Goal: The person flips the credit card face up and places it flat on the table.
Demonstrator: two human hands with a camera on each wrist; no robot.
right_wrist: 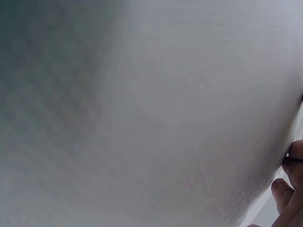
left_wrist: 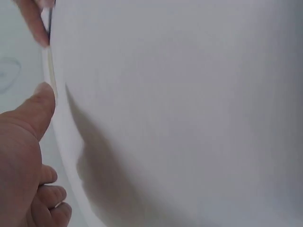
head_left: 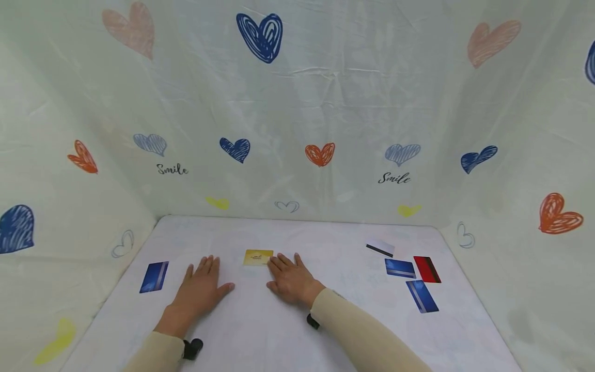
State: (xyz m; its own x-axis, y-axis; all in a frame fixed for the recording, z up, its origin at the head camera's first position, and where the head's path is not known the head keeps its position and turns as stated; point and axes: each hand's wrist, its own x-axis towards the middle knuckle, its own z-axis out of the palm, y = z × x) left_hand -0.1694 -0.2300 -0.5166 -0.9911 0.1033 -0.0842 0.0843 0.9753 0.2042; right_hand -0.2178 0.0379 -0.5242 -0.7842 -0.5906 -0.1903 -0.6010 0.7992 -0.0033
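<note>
A gold card (head_left: 258, 257) lies flat near the middle of the white table. At its right edge are the fingertips of my right hand (head_left: 292, 281), which rests palm down with its fingers extended. My left hand (head_left: 200, 289) lies palm down on the table, fingers straight and thumb spread toward the middle, with nothing in it. Left of that hand lies a single blue card (head_left: 154, 277) with a pale stripe. The left wrist view shows the left thumb (left_wrist: 35, 111) at the edge of the picture. Only a few fingers (right_wrist: 296, 172) of the right hand enter the right wrist view.
At the right of the table (head_left: 279, 330) lie a white card (head_left: 381, 246) with a dark stripe, a blue card (head_left: 400, 268), a red card (head_left: 426, 269) and another blue card (head_left: 422, 296). A pale curtain (head_left: 288, 103) printed with hearts surrounds the back and sides.
</note>
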